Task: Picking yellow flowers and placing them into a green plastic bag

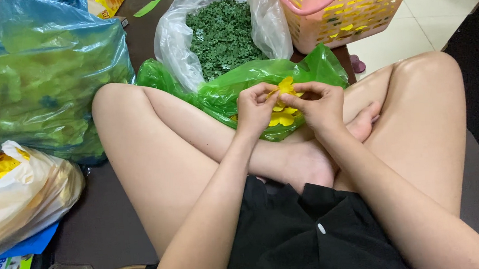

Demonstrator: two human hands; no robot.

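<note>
While both hands meet at frame centre, I note my left hand (256,109) and right hand (318,104) pinching one soft yellow fabric flower (286,85) between fingertips, above a crinkled green plastic bag (230,89) of yellow petals. At 12 o'clock a clear plastic bag of small green leaf pieces (223,36); at 1 o'clock a pink lattice basket (349,6); at 9 o'clock a glossy blue-green sack (35,71). Crossed bare legs crowd the bag.

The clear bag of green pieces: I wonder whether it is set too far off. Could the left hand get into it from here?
Probably yes. The clear bag gapes open just beyond the green bag, with nothing over its mouth, but the left hand is pinching a yellow flower now.
</note>
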